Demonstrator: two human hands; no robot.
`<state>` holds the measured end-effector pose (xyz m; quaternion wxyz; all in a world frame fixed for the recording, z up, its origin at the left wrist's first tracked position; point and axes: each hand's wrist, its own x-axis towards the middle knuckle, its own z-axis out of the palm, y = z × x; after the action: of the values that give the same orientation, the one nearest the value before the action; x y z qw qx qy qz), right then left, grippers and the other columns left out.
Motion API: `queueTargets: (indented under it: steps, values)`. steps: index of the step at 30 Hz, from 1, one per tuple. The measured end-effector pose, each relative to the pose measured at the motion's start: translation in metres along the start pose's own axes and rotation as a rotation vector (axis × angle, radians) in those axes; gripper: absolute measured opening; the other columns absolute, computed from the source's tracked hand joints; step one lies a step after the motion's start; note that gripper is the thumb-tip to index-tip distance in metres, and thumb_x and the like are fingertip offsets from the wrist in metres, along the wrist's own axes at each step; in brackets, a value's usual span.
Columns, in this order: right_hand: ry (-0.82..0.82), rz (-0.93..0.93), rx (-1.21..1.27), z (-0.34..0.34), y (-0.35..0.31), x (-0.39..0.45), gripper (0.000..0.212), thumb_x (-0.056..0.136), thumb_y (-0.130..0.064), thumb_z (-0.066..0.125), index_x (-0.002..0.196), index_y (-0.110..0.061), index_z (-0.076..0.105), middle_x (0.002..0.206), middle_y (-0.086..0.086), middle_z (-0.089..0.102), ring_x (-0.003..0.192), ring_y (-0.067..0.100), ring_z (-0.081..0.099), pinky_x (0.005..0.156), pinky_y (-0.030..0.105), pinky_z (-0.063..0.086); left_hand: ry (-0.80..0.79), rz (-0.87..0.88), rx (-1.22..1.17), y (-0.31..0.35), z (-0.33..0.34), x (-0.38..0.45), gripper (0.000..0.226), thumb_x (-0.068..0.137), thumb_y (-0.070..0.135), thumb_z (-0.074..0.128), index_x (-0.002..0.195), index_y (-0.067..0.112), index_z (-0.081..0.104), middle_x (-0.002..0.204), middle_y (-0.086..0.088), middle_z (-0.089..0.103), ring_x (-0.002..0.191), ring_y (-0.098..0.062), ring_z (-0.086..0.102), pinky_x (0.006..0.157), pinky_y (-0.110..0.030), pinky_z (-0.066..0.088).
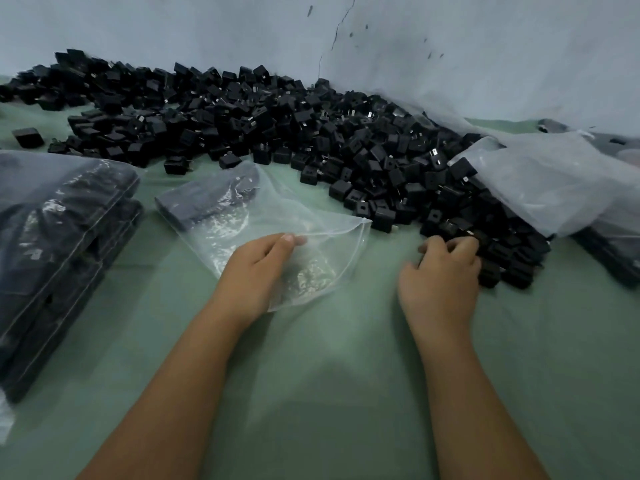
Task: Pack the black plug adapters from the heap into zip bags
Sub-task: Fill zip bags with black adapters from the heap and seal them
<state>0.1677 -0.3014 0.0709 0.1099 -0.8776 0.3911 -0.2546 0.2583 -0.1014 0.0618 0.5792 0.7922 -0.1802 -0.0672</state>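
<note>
Head view, heap: the black plug adapters lie in a long heap on the green bench, along the wall and down to the right.
Head view, zip bag: a clear zip bag lies flat between the heap and the person, its mouth toward the right; some adapters already sit at its far end.
Left hand: the left hand pinches the bag near its open mouth, thumb on top.
Right hand: the right hand has curled fingers on adapters at the near edge of the heap; how many it holds I cannot tell.
Packed bags: filled bags are stacked at the left.
Handling, a judgement: adapters look hard, small and light, easy to scoop by the body; the bag is thin, soft and slippery, best held at the mouth.
</note>
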Motion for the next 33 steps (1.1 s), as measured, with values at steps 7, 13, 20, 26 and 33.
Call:
queueTargets:
  steps: [7,13,20,26,33]
  values:
    - [0.316,-0.554,0.628,-0.009,-0.035,-0.021,0.021,0.071,-0.004,0.065,0.088,-0.001,0.054,0.092,0.011,0.048,0.084,0.011,0.043,0.076,0.007,0.034,0.046,-0.025,-0.145,0.003,0.001,0.0,0.031,0.102,0.034,0.045,0.1,0.033,0.075,0.112,0.019,0.07,0.104,0.01,0.059,0.089,-0.014,0.042]
    - [-0.157,-0.773,0.393,0.01,-0.065,-0.048,0.015,0.081,-0.023,0.065,0.09,-0.017,0.055,0.096,-0.004,0.049,0.08,0.015,0.052,0.061,0.032,0.048,0.1,-0.11,-0.411,0.002,0.002,0.006,0.035,0.102,0.03,0.046,0.089,0.025,0.078,0.106,0.008,0.074,0.096,-0.004,0.068,0.077,-0.032,0.054]
    - [-0.162,-0.695,0.453,0.007,-0.051,-0.039,0.027,0.083,-0.027,0.064,0.11,-0.028,0.06,0.103,-0.009,0.049,0.086,0.01,0.052,0.064,0.028,0.049,0.164,-0.057,-0.376,0.0,0.002,0.006,0.038,0.086,0.045,0.046,0.092,0.025,0.077,0.106,0.011,0.074,0.107,-0.003,0.065,0.098,-0.034,0.049]
    - [-0.238,-0.716,0.523,-0.001,-0.045,-0.038,0.018,0.082,-0.027,0.065,0.097,-0.034,0.068,0.084,-0.011,0.049,0.07,0.004,0.047,0.058,0.019,0.037,0.234,0.071,-0.274,0.003,-0.001,0.003,0.039,0.09,0.042,0.039,0.093,0.025,0.075,0.098,0.016,0.074,0.095,0.008,0.063,0.079,-0.005,0.044]
    - [-0.345,-0.87,0.21,-0.006,-0.046,-0.035,0.028,0.088,-0.04,0.054,0.113,-0.042,0.066,0.085,-0.007,0.049,0.083,0.014,0.047,0.075,0.03,0.041,0.268,0.16,-0.155,0.007,-0.001,-0.002,0.034,0.093,0.04,0.037,0.092,0.036,0.071,0.096,0.027,0.071,0.097,0.01,0.062,0.079,-0.004,0.042]
